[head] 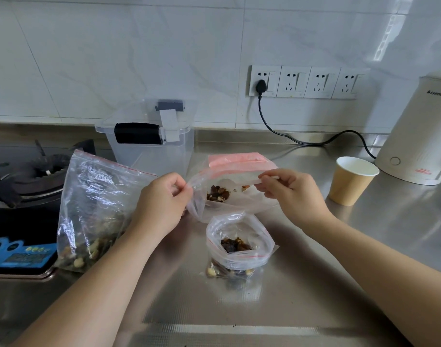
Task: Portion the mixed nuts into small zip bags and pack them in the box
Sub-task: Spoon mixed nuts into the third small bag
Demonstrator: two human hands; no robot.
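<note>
Hands, left (161, 199) and right (290, 189), pinching small zip bag (229, 196) mouth (upward, long axis left-right).

Kettle (419, 136) cut off at right edge; stove (26, 181) cut off at left; kettle's label print too small to read.

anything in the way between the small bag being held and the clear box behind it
Nothing visible blocks it. The small zip bag, pinched by the left hand and right hand, sits just in front of the clear box, whose lid stands open. The stack of empty bags lies to the right of that path.
</note>
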